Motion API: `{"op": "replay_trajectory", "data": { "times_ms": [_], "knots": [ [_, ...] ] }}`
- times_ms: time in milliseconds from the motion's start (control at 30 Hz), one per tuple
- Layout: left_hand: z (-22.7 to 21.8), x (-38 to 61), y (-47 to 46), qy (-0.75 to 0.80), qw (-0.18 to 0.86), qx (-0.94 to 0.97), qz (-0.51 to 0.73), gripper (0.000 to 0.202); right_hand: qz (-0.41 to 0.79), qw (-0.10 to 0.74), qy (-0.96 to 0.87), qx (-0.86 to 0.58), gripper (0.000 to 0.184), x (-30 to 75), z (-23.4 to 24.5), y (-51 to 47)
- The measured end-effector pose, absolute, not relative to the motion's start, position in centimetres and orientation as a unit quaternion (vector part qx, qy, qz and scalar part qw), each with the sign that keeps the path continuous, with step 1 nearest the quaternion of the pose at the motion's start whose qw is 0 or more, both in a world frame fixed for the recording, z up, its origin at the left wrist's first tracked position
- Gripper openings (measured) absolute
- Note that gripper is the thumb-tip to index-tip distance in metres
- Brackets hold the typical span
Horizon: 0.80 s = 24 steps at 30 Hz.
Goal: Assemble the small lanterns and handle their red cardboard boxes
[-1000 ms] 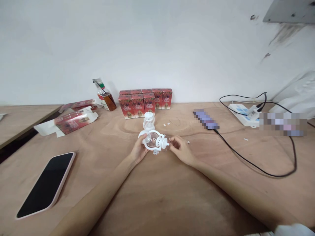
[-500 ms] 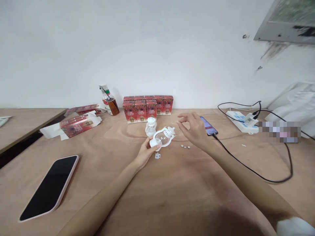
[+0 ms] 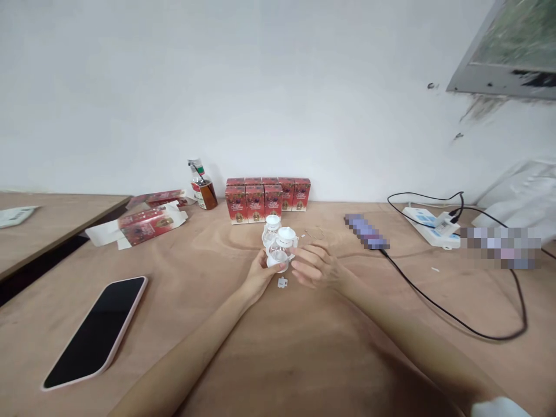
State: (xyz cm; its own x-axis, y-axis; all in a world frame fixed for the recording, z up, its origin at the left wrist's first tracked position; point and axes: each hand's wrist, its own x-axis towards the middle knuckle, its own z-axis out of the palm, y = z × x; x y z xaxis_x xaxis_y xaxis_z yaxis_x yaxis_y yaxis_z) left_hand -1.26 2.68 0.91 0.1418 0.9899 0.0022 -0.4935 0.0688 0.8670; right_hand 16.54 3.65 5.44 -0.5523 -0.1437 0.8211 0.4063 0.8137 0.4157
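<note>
Left hand [image 3: 257, 278]: closed about the lower part of the front lantern [image 3: 278, 248], with the thumb across the white base. Right hand [image 3: 315, 265]: fingers curled at the lantern's right side, just beside it; whether they touch it or pinch something small cannot be told, as the fingertips are partly hidden.

The front lantern lies ahead and to the right of the left palm, and ahead and to the left of the right hand, so that it stands between the two. Its long axis runs nearly upright, the cap leaning slightly to the right and the base resting low in the left grip. The left hand is the nearer, being in contact with the base; the right is nearest to the flank. Whether the base meets the table [image 3: 278, 353] is hidden by the fingers.

Just behind the front lantern, and partly covered by it, stands the rear lantern [image 3: 272, 222], upright. On the near side, below the base, a small white plate [image 3: 282, 282] lies flat on the table, untouched.

Farther out: red boxes [image 3: 255, 204] upright in two rows by the wall; to their left, a bottle [image 3: 204, 192] and an opened carton [image 3: 150, 225] on its side.
</note>
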Motion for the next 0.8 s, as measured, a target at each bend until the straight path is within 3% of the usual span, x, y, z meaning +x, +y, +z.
{"op": "replay_trajectory", "data": {
  "times_ms": [167,233,333,433,600,800],
  "knots": [
    [1.2,-1.3,2.5,0.335,0.655,0.374,0.564,0.056,-0.087,0.581,-0.782,-0.208,0.060,15.3,5.0,4.2],
    [1.2,-1.3,2.4,0.342,0.650,0.389,0.555,0.056,0.063,0.553,-0.780,-0.286,0.071,14.8,5.3,4.2],
    [1.0,-1.3,2.4,0.354,0.629,0.429,0.544,0.058,0.224,0.446,-0.803,-0.324,0.081,14.4,5.4,4.2],
    [0.5,-1.1,2.5,0.371,0.597,0.476,0.529,0.056,0.243,0.409,-0.806,-0.352,0.080,14.5,4.8,4.2],
    [-0.5,-1.2,2.3,0.380,0.557,0.514,0.530,0.051,0.220,0.468,-0.749,-0.415,0.077,15.7,3.3,5.1],
    [-0.9,-4.8,1.2,0.481,0.421,0.580,0.504,0.034,0.178,0.476,-0.715,-0.480,0.080,17.4,1.8,6.4]
  ]
}}
